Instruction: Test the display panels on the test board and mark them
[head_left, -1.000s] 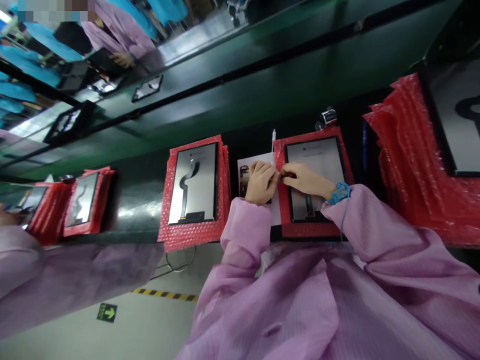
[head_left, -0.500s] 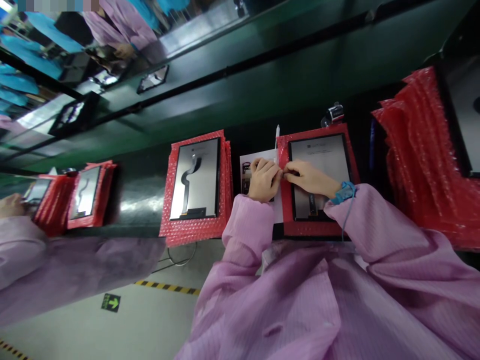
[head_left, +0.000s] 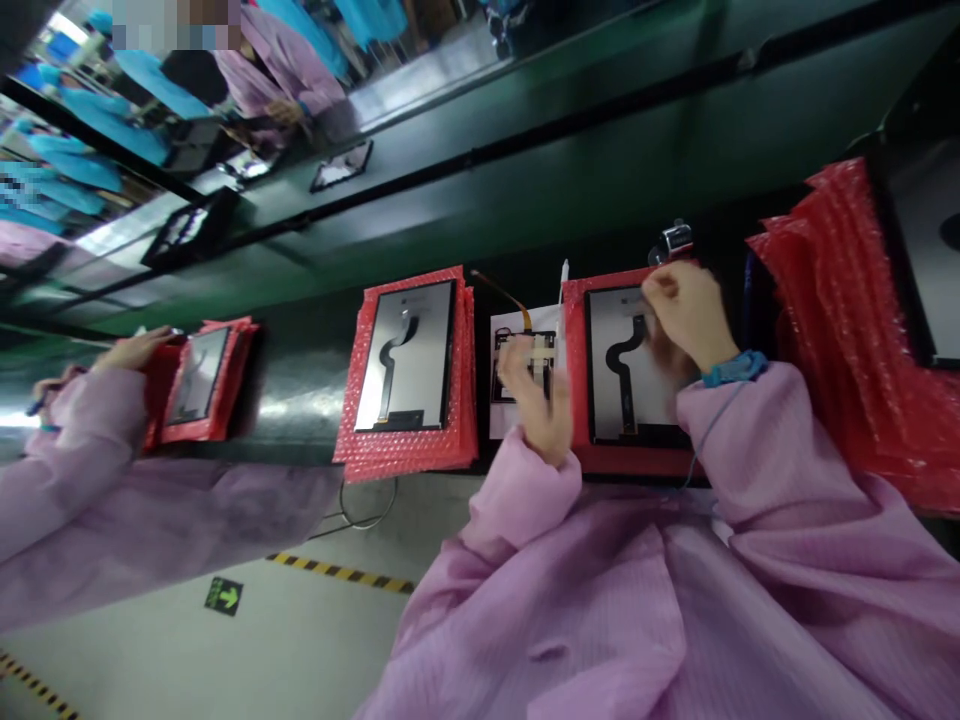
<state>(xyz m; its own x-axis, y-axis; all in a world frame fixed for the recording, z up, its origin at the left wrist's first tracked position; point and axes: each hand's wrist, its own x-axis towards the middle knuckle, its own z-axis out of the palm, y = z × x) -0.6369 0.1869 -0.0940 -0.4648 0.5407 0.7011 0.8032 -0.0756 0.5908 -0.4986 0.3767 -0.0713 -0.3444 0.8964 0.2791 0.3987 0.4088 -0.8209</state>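
Observation:
My left hand, smeared a little by motion, has its fingers apart above a white sheet with a dark part marked by a pale strip on it. An orange flat cable sticks up from that part. My right hand is closed in a pinch over the upper right of a display panel; whatever is between its fingertips is hidden. The panel lies on a red bubble bag, and a curved black ribbon cable runs along its back.
Left of me, another panel lies on stacked red bubble bags. More red bags are piled at the right. A metal counter and a white pen lie behind. At the far left, a co-worker's hand is near another stack.
My hands have come apart: the right rose to the panel's upper right, and the left opened over the sheet. The ribbon cable and orange cable now show. The co-worker's arm moved right.

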